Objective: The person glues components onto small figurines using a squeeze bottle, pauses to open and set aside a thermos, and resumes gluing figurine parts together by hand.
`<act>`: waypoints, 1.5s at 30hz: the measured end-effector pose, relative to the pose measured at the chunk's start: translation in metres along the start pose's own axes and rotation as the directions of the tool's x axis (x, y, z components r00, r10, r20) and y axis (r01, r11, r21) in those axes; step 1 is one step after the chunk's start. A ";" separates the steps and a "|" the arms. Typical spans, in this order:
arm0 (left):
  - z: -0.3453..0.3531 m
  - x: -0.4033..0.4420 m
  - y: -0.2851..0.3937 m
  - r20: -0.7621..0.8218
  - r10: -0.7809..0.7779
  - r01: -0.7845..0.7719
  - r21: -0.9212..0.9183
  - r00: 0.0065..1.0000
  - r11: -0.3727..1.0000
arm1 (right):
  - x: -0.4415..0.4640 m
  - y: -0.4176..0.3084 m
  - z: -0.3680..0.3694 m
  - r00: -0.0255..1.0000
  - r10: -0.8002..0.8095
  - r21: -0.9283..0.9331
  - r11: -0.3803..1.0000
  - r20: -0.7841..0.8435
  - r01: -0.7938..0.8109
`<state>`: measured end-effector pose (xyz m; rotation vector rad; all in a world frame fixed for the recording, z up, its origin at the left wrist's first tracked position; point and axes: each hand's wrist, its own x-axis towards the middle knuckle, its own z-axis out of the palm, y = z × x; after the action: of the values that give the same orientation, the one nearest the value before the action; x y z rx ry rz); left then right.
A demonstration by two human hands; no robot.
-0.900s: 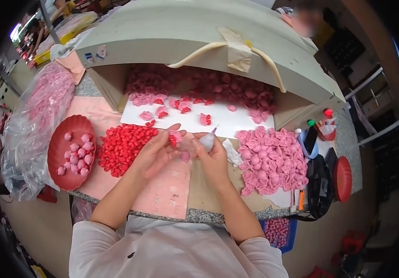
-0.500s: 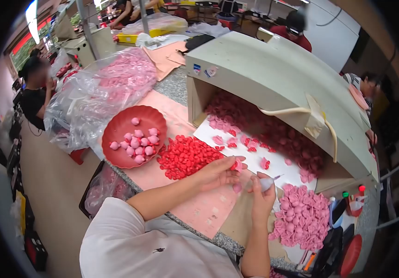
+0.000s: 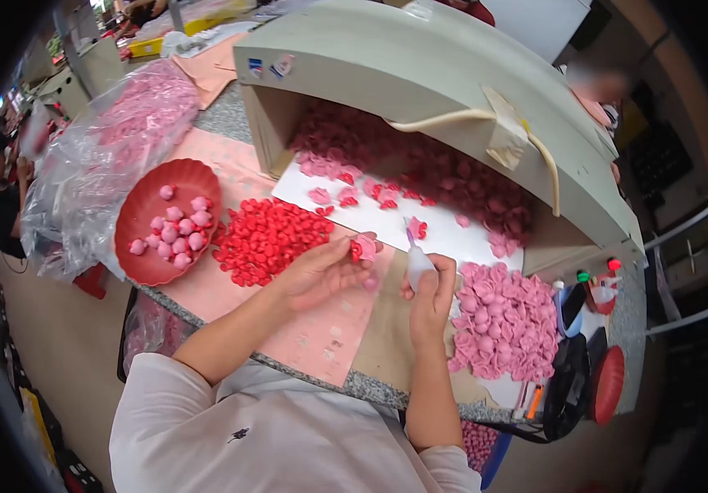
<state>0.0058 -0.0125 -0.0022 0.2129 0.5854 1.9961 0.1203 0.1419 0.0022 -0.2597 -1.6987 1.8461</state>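
My left hand (image 3: 321,273) pinches a small pink petal-like piece with red parts (image 3: 363,248) between thumb and fingers. Just below those fingertips is a pink bit (image 3: 370,283); whether it is held or lies on the mat I cannot tell. In my right hand (image 3: 434,297) is a translucent squeeze bottle (image 3: 417,263), its thin purple tip pointing up, apart from the held piece. Loose red pieces (image 3: 272,238) are heaped beside my left hand. To the right of the bottle lies a pile of pink pieces (image 3: 506,320).
A red scalloped bowl (image 3: 132,264) holds several pink balls with red bits. Behind my hands, a grey hooded box (image 3: 420,62) covers more pink pieces and a white sheet (image 3: 444,240). A plastic bag (image 3: 83,181) lies left; small bottles (image 3: 582,277) and a red dish (image 3: 609,384) stand right.
The bottle has swung from pointing right to pointing up. My left hand has turned the pink and red piece into clearer view. The whole view has shifted, moving the scene leftward and up.
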 end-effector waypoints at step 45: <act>-0.009 0.006 -0.015 -0.191 -0.221 0.233 0.039 0.956 0.972 | 0.006 -0.011 -0.002 0.982 -0.188 -0.487 0.861 -0.028 0.150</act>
<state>0.0109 -0.0051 -0.0180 -0.0051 0.7556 1.7866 0.1195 0.1474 0.0135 -0.3624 -2.0395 1.2452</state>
